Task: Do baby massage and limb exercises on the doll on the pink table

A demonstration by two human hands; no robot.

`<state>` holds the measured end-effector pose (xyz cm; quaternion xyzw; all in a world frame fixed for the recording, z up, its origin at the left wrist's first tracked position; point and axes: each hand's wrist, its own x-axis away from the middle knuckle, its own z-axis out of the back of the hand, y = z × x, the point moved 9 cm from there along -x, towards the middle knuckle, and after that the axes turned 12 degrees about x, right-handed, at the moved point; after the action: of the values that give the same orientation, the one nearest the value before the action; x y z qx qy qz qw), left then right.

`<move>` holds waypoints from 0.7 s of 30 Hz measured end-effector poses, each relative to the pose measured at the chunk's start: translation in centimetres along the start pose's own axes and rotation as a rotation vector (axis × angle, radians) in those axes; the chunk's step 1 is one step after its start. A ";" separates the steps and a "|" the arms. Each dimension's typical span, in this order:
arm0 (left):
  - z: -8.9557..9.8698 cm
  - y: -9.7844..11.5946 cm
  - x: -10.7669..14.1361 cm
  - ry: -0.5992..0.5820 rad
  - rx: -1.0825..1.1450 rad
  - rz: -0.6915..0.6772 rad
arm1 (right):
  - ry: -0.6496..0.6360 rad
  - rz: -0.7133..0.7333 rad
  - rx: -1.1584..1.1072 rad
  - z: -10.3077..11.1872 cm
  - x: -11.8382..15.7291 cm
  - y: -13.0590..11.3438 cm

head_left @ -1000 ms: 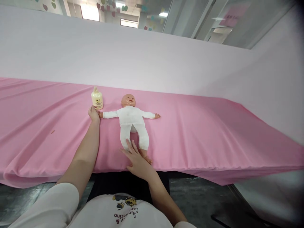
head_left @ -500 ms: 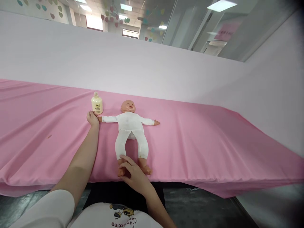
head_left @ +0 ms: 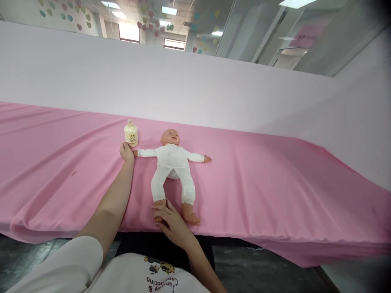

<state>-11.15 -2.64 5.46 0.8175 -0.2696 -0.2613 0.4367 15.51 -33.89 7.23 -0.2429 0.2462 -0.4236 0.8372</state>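
A baby doll in white clothes lies on its back with both arms stretched out to the sides. My right hand has its fingers curled over the doll's foot on the left side of the view, which is mostly covered. The doll's other foot lies free. My left hand, its fingers curled, rests against the doll's outstretched hand; what lies inside those fingers is hidden. Right behind that hand stands a pale yellow pump bottle, upright, its lower edge near my fingertips.
A pink cloth with folds covers the long table. A small brown mark shows on it at the left. Behind rises a white wall with glass panes above it. The table's front edge runs close to my body.
The whole view has shifted slightly, so things appear further right. My right hand's fingers have closed further over the doll's foot. My left hand stays beside the doll's hand.
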 end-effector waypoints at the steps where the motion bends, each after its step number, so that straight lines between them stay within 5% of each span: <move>1: 0.0 -0.1 -0.1 0.001 0.002 0.005 | 0.008 -0.002 -0.009 0.0 0.0 0.0; 10: -0.4 -1.5 0.6 -0.037 -0.023 0.063 | 0.026 -0.070 0.022 -0.9 0.1 1.2; 17: -3.3 -3.9 2.4 -0.331 -0.055 0.251 | 0.089 -0.251 0.096 -1.4 0.5 3.0; 21: -4.1 -4.1 3.3 -0.423 -0.055 0.282 | 0.188 -0.231 0.199 -1.7 -0.6 2.5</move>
<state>-5.23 -0.58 3.27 0.6868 -0.4589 -0.3703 0.4250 15.60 -32.42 4.50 -0.1446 0.2508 -0.5600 0.7762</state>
